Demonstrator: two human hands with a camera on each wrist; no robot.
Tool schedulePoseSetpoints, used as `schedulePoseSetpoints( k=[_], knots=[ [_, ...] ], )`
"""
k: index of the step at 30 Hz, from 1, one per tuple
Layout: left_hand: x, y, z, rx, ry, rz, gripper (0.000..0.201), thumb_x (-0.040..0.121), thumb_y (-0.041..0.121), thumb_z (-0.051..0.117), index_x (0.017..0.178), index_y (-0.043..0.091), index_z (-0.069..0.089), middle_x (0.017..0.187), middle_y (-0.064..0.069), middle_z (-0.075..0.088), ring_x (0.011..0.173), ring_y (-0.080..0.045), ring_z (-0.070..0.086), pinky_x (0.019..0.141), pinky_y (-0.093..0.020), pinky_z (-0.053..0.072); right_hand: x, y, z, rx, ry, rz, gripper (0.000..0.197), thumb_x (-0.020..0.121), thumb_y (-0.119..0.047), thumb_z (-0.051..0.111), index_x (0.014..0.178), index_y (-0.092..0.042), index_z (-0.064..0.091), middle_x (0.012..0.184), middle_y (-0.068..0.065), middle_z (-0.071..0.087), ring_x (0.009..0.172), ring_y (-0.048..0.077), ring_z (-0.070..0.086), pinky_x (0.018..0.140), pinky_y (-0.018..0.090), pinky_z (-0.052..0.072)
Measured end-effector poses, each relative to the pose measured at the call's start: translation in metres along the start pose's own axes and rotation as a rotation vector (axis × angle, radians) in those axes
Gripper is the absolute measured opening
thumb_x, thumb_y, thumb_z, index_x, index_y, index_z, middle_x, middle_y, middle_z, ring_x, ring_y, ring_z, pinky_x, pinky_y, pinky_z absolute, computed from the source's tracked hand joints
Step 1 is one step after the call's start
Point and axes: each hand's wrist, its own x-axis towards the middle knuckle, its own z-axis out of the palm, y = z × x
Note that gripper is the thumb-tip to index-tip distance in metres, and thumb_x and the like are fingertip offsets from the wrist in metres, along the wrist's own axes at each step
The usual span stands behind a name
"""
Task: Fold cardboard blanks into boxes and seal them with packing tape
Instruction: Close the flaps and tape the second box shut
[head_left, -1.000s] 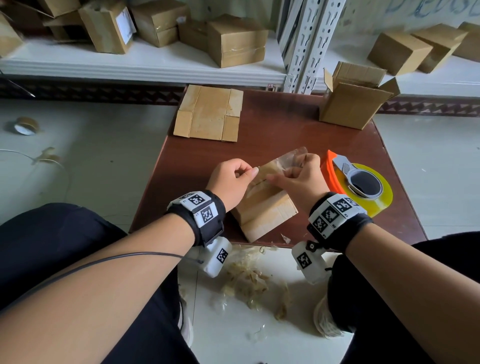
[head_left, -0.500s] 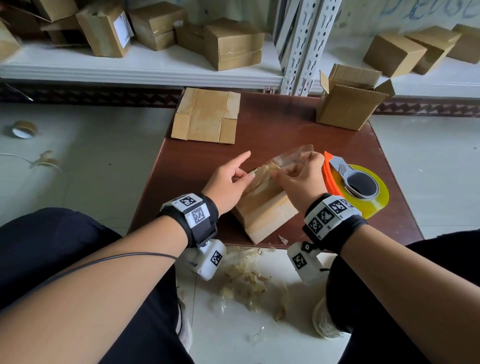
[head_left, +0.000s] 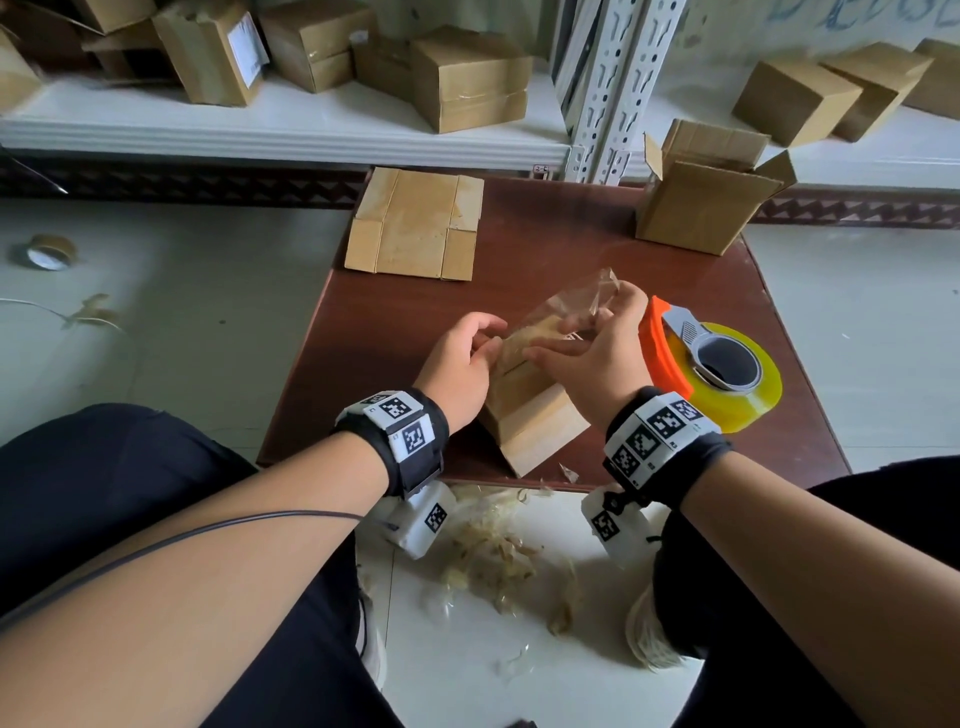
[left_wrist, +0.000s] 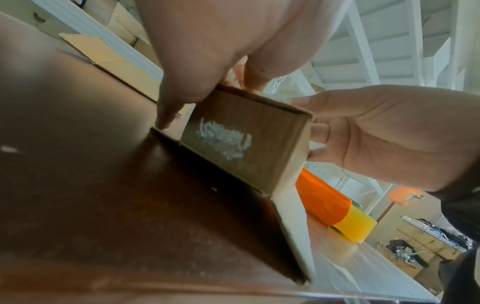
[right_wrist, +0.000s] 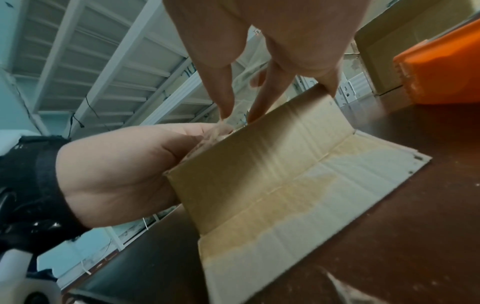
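On the brown table (head_left: 395, 332) a folded cardboard blank (head_left: 535, 421) stands with one flap raised (left_wrist: 241, 139) (right_wrist: 272, 174). My left hand (head_left: 467, 353) grips the raised flap's left edge with curled fingers (left_wrist: 207, 61). My right hand (head_left: 592, 343) is at the flap's top edge and pinches a crumpled strip of clear old tape (head_left: 587, 296) that peels up off the cardboard. The fingertips (right_wrist: 259, 102) touch the flap's rim. Where the tape still sticks is hidden by both hands.
An orange tape dispenser with a yellow roll (head_left: 727, 374) lies right of my right hand. A flat blank (head_left: 415, 223) lies at the table's back left and an open box (head_left: 696, 202) at the back right. Tape scraps (head_left: 498, 561) litter the floor; finished boxes (head_left: 467, 78) fill the shelf.
My left forefinger, stretched out half a second ago, has curled back onto the flap. My right hand has drawn the clear tape strip up and away to the right.
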Motion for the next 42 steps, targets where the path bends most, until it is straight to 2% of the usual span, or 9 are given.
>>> schedulePoseSetpoints(
  k=[4,9,15,21,26,33,37,40,42],
  knots=[
    [-0.001,-0.002,0.002,0.043,0.027,0.035,0.019,0.107,0.015,0.05,0.119,0.023,0.063,0.095,0.004,0.061,0.086,-0.009,0.06,0.071,-0.021,0.044,0.002,0.005,0.001,-0.089,-0.007,-0.009,0.102,0.081,-0.002,0.087,0.154,-0.018,0.017,0.106,0.009,0.06,0.078,0.018,0.077,0.078,0.036,0.066],
    [0.0,-0.006,0.004,0.069,0.05,0.064,0.018,0.108,0.019,0.049,0.12,0.024,0.061,0.094,0.007,0.06,0.088,-0.008,0.061,0.074,-0.024,0.044,0.002,0.003,0.001,-0.089,-0.008,0.005,0.105,0.08,-0.002,0.087,0.155,-0.023,0.016,0.103,0.006,0.06,0.07,0.007,0.071,0.072,0.025,0.063],
    [-0.001,-0.008,0.006,0.069,0.057,0.069,0.02,0.107,0.021,0.05,0.124,0.023,0.061,0.095,0.009,0.058,0.09,-0.013,0.061,0.079,-0.031,0.049,0.0,0.003,0.005,-0.069,-0.013,0.044,0.112,0.076,0.0,0.091,0.156,-0.023,0.016,0.104,0.008,0.056,0.072,0.02,0.073,0.072,0.024,0.063],
    [-0.001,-0.018,0.002,0.025,0.046,0.107,0.015,0.104,0.018,0.057,0.114,0.022,0.067,0.093,0.008,0.063,0.088,-0.009,0.063,0.075,-0.02,0.048,0.001,0.002,0.0,-0.164,-0.063,0.092,0.112,0.079,-0.007,0.09,0.159,-0.023,0.012,0.101,0.0,0.052,0.069,0.008,0.059,0.062,0.013,0.053],
    [-0.003,-0.021,0.001,0.027,0.049,0.129,0.013,0.102,0.01,0.06,0.104,0.017,0.071,0.092,0.009,0.068,0.081,0.004,0.061,0.074,-0.012,0.048,0.002,-0.001,-0.004,-0.253,-0.105,0.132,0.116,0.08,-0.011,0.089,0.16,-0.02,0.006,0.103,-0.003,0.052,0.09,0.011,0.059,0.062,0.013,0.05],
    [-0.003,-0.022,0.0,0.053,0.05,0.148,0.008,0.1,0.013,0.064,0.099,0.018,0.071,0.087,0.013,0.066,0.078,0.005,0.059,0.072,-0.009,0.044,0.003,0.001,-0.008,-0.258,-0.087,0.165,0.114,0.078,-0.007,0.091,0.159,-0.017,0.011,0.105,-0.009,0.049,0.086,0.003,0.055,0.055,0.003,0.046],
    [-0.002,-0.025,0.0,0.055,0.055,0.156,0.01,0.103,0.02,0.061,0.107,0.018,0.07,0.091,0.011,0.065,0.083,0.004,0.06,0.076,-0.013,0.046,0.001,0.005,-0.01,-0.152,-0.028,0.131,0.101,0.076,-0.017,0.093,0.151,-0.022,0.025,0.1,-0.002,0.061,0.089,0.009,0.065,0.067,0.014,0.057],
    [-0.005,-0.028,0.0,0.106,0.026,0.194,0.016,0.106,0.023,0.055,0.115,0.02,0.067,0.097,0.011,0.065,0.092,-0.005,0.063,0.081,-0.02,0.05,-0.001,0.003,-0.01,0.013,-0.021,0.167,0.077,0.08,-0.044,0.089,0.135,-0.019,0.04,0.104,0.009,0.069,0.091,0.021,0.077,0.079,0.043,0.066],
    [-0.006,-0.028,-0.001,0.128,0.019,0.188,0.015,0.106,0.023,0.053,0.117,0.023,0.064,0.098,0.013,0.062,0.093,-0.009,0.063,0.08,-0.022,0.049,-0.001,0.0,-0.01,0.084,0.015,0.166,0.061,0.088,-0.048,0.08,0.125,-0.014,0.047,0.105,0.014,0.07,0.088,0.022,0.077,0.078,0.051,0.066]
  ],
)
